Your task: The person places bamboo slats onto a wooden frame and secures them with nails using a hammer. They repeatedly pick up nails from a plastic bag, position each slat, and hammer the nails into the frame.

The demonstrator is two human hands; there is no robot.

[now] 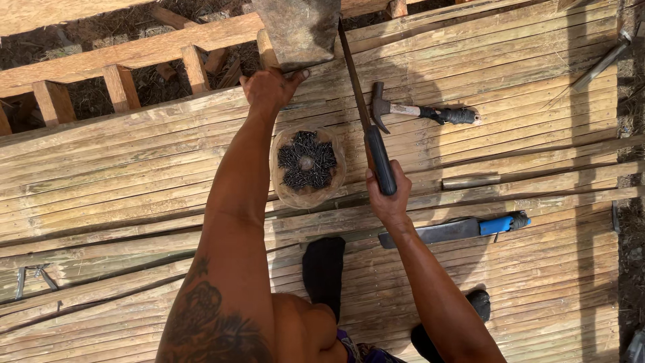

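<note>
Long blade [354,77]: a narrow, dark, rust-brown strip of metal with a black handle, lying aslant across a floor of split bamboo slats [537,282] and running from the grip up toward the top edge of the view, just right of a flat grey slab [297,28]. Right hand [388,195]: fingers wrapped and pressed tight around the black handle, thumb side toward the camera, wrist low over the slats. Left hand [269,89]: arm stretched forward, fingers curled against the lower edge of the grey slab, which stood where the bamboo floor met an open timber frame [121,81]; how firmly that hand gripped the slab could not be told. Nearby items: a round clear tub of dark nails [308,161] between the two forearms; a claw hammer [416,111] with a black grip, just right of the blade; a broad knife with a blue-wrapped handle [457,230] near the right wrist. Concealed or incomplete: the slab's top was cut off by the frame edge, the blade's far tip was hidden beside the slab, and the person's feet in dark socks [324,269] were partly covered by the arms.
</note>
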